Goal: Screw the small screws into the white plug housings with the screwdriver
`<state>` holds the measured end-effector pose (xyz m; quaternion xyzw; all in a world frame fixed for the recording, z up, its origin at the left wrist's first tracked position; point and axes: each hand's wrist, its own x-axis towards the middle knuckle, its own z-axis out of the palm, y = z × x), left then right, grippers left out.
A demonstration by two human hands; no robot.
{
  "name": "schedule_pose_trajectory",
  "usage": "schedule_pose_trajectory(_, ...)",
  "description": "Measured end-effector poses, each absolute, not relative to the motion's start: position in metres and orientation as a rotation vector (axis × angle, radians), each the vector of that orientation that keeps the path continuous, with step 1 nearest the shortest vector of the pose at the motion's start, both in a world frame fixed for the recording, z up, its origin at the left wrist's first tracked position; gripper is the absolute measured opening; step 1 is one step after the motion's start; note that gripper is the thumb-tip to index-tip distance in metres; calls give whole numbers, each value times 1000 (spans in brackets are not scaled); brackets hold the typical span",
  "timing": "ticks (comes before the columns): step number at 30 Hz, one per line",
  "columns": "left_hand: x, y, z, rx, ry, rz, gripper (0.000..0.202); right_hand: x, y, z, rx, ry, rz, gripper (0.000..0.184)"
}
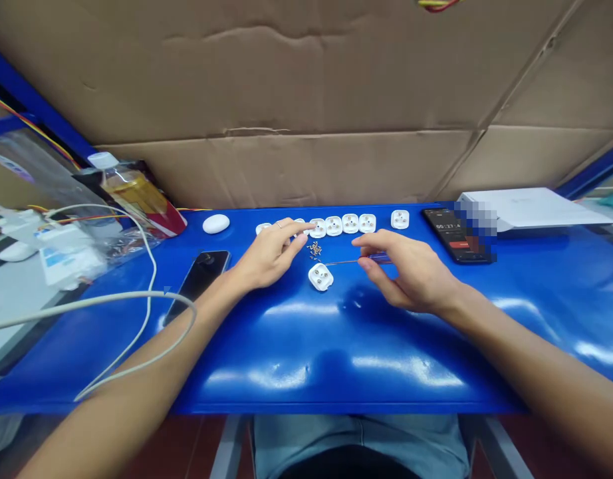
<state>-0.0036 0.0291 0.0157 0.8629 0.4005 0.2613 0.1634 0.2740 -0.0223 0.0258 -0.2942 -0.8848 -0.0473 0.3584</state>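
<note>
My right hand (409, 269) is closed round a screwdriver (344, 262), its thin shaft pointing left. Just below the shaft's tip lies a white square plug housing (320, 277) with metal parts inside. My left hand (271, 256) reaches over a row of similar white housings, fingers stretched and nothing gripped. Its index fingertip is at one housing (317, 228) in that row; whether it touches cannot be made out. Part of the row is hidden behind this hand. Between the hands lies a small heap of brass-coloured screws (314, 251).
One more housing (399, 219) sits apart at the right. A phone with a running timer (449, 229) lies beside a white box (530, 206). At left are a dark phone (201, 276), a white oval case (216, 223), a bottle (131, 189) and a loose white cable (151, 293). Cardboard (306, 86) stands behind.
</note>
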Motion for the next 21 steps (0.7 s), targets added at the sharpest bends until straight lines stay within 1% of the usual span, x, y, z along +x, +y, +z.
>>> schedule_pose_trajectory(3, -8, 26, 27, 2396, 992, 637, 46, 275, -25, 27, -715, -2301, -172, 18)
schedule_pose_trajectory(7, -9, 22, 31, 2383, 871, 451, 66, 273, -27, 27, -651, -2338, -182, 14)
schedule_pose_trajectory(9, -8, 23, 28, 2397, 829, 416, 69, 273, -27, 27, -621, -2357, -155, 14)
schedule_pose_trajectory(12, -6, 24, 22, 2427, 770, 393, 65, 272, -28, 27, -601, -2386, -115, 14)
schedule_pose_trajectory(17, -3, 24, 19, 2436, 743, 381, 49, 272, -28, 29, -596, -2414, -111, 15)
schedule_pose_trajectory(21, -2, 23, 20, 2441, 754, 379, 45, 272, -27, 28, -599, -2427, -102, 17)
